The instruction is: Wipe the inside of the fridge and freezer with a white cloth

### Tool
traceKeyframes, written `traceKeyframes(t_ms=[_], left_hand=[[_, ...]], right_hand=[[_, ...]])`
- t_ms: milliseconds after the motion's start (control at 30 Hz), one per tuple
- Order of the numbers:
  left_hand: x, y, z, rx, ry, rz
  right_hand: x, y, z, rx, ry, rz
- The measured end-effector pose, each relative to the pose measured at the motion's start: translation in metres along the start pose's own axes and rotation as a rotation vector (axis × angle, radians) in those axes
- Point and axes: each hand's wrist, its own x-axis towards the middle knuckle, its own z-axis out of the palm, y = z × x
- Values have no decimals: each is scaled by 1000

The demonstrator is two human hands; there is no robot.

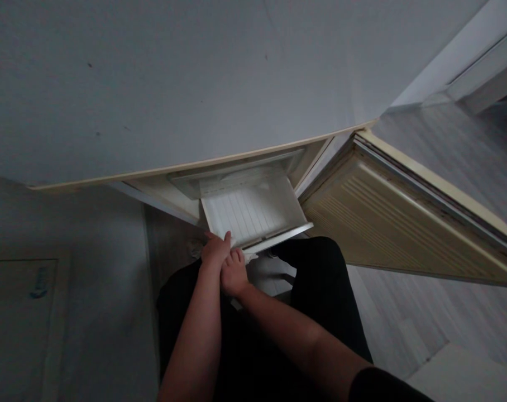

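A white freezer drawer (253,209) with a ribbed bottom is pulled partway out of the cabinet. At its front left corner, my left hand (215,249) is closed on the rim, thumb on the near side. Just beside it and touching it, my right hand (234,273) has bent fingers against the drawer's front. A piece of white cloth or tissue (250,258) pokes out by the right fingers, largely hidden by them.
The cabinet's pale door (404,215) hangs wide open on the right. A large grey panel (220,84) rises above the drawer. My dark-clothed knee (320,273) is close to the drawer front. Wood-look floor (404,312) lies to the right, and a pale panel (19,324) stands at left.
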Motion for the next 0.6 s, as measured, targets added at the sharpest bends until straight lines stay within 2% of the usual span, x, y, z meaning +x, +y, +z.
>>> traceKeyframes(t_ms=[100,167,233,300,433,600], left_hand=[[-4,4,0,-18,-10,-28],[-5,7,-1,-28,-17,-40],[-5,8,-2,-37,-23,-44],[-4,9,-3,-44,-25,-48],[-2,8,-2,-53,-23,-55],[-2,6,2,-47,-23,-54]], right_hand=[[0,12,6,-45,-10,-222],[1,27,-1,-54,-22,-375],[0,41,-13,-63,-14,-445],[-2,55,-25,-86,25,-403],[-11,88,-48,-145,132,-221],[-17,155,-85,-256,278,93]])
